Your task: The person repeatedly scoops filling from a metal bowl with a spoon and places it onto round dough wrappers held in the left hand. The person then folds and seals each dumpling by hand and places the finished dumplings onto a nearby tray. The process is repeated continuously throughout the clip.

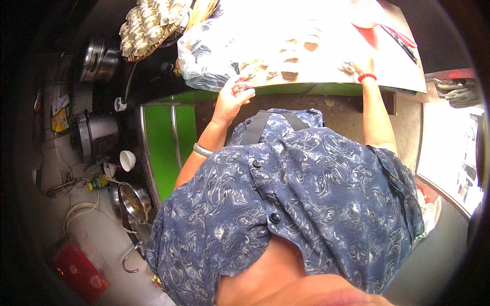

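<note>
My left hand (pixel 234 95) is at the front edge of a brightly lit board (pixel 415 78), beside a clear plastic bag (pixel 206 57); its fingers are curled, and whether they hold something cannot be told. Several small pale pieces, which look like dough, lie in rows on the board, among them one piece (pixel 289 69) between my hands. Farther right, my right hand (pixel 360 65) reaches over the board, its fingers at a pale thin piece (pixel 346 68); glare hides much of this hand. Many filled dumplings (pixel 147 32) stand on a woven tray at the upper left.
A knife (pixel 400 44) and a pinkish-red strap or handle (pixel 398 34) lie at the board's right. To the left are a steel pot (pixel 99 59), a dark cooker (pixel 97 135), a white bowl (pixel 127 160), a metal bowl (pixel 134 202) and a faucet (pixel 132 260).
</note>
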Motion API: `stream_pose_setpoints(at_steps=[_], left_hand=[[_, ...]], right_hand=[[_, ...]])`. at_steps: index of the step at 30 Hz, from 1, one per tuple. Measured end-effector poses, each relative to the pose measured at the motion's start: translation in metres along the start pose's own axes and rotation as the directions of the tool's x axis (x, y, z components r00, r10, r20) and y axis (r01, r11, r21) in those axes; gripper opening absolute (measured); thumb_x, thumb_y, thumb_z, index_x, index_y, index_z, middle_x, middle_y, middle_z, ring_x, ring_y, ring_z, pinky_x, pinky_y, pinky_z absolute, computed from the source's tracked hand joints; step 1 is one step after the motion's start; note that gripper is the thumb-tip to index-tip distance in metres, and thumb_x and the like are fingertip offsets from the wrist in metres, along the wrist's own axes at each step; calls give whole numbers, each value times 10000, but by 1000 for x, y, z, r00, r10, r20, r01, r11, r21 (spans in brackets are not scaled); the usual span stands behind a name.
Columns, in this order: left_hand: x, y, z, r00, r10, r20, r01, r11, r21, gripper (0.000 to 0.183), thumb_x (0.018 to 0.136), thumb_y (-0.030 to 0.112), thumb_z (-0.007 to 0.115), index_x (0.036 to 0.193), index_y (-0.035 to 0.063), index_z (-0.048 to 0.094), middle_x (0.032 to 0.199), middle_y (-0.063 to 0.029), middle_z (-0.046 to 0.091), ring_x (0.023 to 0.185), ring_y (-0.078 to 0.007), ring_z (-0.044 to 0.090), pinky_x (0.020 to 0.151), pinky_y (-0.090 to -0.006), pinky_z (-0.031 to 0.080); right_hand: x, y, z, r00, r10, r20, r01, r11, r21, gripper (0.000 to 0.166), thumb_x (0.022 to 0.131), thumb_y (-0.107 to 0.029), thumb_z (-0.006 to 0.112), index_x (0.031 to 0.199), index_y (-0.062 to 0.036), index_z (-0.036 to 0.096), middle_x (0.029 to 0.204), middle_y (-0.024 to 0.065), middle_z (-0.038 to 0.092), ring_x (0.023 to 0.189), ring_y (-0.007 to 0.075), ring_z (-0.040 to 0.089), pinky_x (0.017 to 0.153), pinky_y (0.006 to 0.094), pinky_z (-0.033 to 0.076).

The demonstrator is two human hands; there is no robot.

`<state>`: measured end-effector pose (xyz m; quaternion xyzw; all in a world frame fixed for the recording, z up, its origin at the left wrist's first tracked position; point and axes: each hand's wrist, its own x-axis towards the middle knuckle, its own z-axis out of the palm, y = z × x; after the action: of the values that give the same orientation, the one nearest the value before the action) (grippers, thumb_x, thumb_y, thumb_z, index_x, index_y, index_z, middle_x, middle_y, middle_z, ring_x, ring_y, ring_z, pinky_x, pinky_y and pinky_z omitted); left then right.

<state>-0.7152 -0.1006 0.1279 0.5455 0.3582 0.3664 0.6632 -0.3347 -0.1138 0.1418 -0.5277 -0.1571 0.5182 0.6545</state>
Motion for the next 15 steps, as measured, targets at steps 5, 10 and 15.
stream_pose_setpoints(at_steps=[5,10,15], left_hand=[[4,5,8,999,-16,42,17,1000,-3,445,741,121,578,1129,35,378,962,-85,529,777,-138,552,631,-208,439],[2,4,10,998,-10,56,10,1000,7,426,748,121,572,1119,31,383,955,-86,534,770,-138,554,629,-207,437],[-1,3,11,998,-37,44,37,999,0,396,755,128,567,1102,32,401,949,-80,543,771,-134,553,631,-211,435]], right_hand=[[14,0,-11,999,-33,-13,33,998,-53,144,706,-76,521,602,23,532,534,68,549,472,151,513,504,283,450],[34,-1,-25,859,-512,-25,345,614,-710,133,703,-84,533,618,19,536,551,73,556,489,152,521,512,282,451],[47,-5,-34,693,-713,109,362,214,-907,124,699,-92,546,635,14,540,568,78,563,506,152,530,520,282,452]])
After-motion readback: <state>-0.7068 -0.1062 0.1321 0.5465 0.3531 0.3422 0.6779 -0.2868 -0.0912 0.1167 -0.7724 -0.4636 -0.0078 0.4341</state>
